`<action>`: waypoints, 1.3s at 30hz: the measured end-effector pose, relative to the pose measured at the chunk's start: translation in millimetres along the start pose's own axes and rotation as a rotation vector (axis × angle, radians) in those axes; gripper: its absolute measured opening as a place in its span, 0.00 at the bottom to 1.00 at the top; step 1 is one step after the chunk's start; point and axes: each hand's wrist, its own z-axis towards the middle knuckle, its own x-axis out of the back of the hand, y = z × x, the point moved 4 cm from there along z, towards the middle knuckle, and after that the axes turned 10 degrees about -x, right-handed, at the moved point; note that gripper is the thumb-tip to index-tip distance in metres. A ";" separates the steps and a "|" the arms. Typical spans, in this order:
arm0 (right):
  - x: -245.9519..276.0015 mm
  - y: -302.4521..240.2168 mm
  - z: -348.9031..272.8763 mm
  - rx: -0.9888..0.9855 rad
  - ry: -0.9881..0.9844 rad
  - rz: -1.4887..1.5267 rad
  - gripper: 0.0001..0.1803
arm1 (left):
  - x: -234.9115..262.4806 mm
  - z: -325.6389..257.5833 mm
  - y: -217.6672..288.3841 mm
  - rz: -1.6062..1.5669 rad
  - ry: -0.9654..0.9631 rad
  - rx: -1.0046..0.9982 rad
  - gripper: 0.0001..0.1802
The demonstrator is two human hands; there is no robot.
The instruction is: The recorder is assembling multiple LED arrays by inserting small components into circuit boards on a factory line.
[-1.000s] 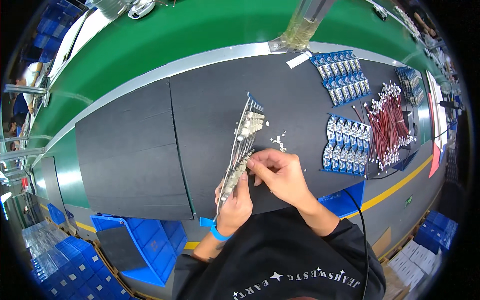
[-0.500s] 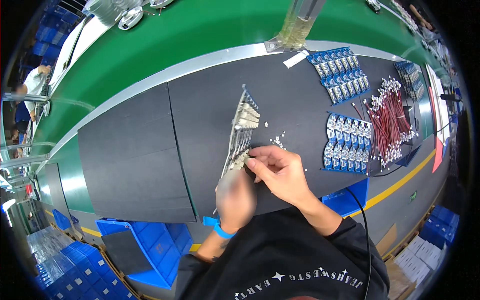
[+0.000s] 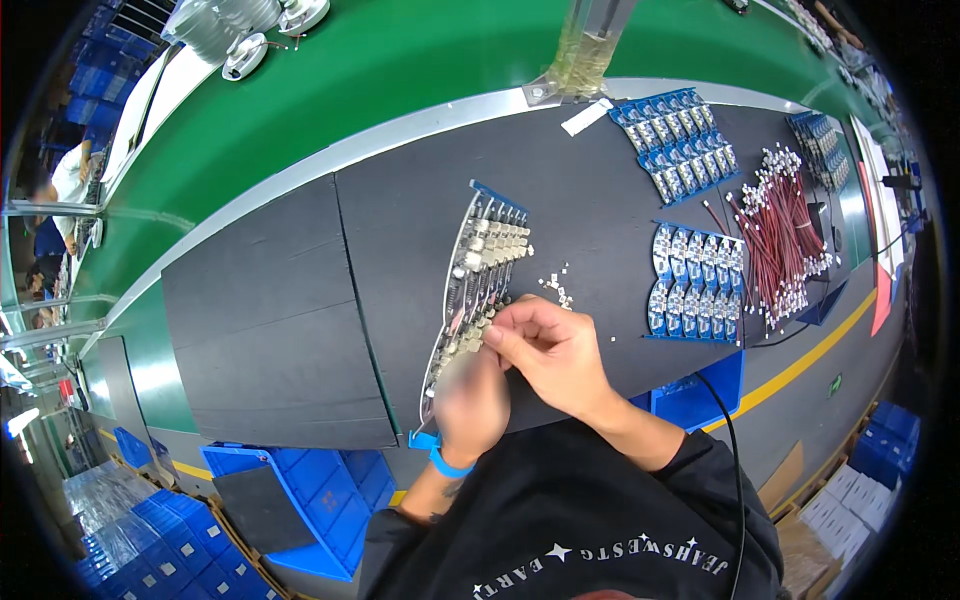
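My left hand [image 3: 472,405], partly blurred and with a blue band at the wrist, grips the near end of a circuit board panel [image 3: 462,300]. The panel is tilted up on edge above the dark mat, showing rows of cream-white connectors and dark components. At its lower part my right hand [image 3: 552,350] is closed in a pinch, thumb and forefinger against the connectors. Whatever lies between those fingertips is too small to make out. Just beyond the right hand, several tiny loose white pieces [image 3: 556,287] are scattered on the mat.
To the right lie blue board panels [image 3: 695,283], more panels [image 3: 678,145] behind, and a heap of red wires [image 3: 780,240] with white plugs. A metal post [image 3: 590,50] rises at the table's back edge. Blue bins [image 3: 310,500] stand below the near edge. A black cable hangs at right.
The panel has turned so that more of its component face shows, and its near end has come into view. My right fingers remain pinched at its connectors, slightly shifted.
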 end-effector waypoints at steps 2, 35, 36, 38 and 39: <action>4.0 -1.8 2.3 -0.067 -0.026 -0.091 0.06 | 4.9 3.0 3.5 -0.036 -0.100 -0.119 0.19; 1.1 -22.1 -3.9 -0.067 -0.107 0.140 0.09 | 5.4 0.4 -8.0 0.372 -0.054 -0.102 0.17; 0.0 -21.0 -1.7 -0.106 -0.138 0.163 0.09 | 5.6 -1.9 -10.4 0.362 -0.073 -0.090 0.16; -1.0 -20.6 -0.3 -0.180 -0.197 0.189 0.10 | 4.2 -0.2 -8.4 0.354 -0.054 -0.116 0.16; 0.1 -20.4 -1.3 -0.193 -0.192 0.169 0.09 | 1.6 2.9 -3.2 0.376 -0.044 -0.160 0.16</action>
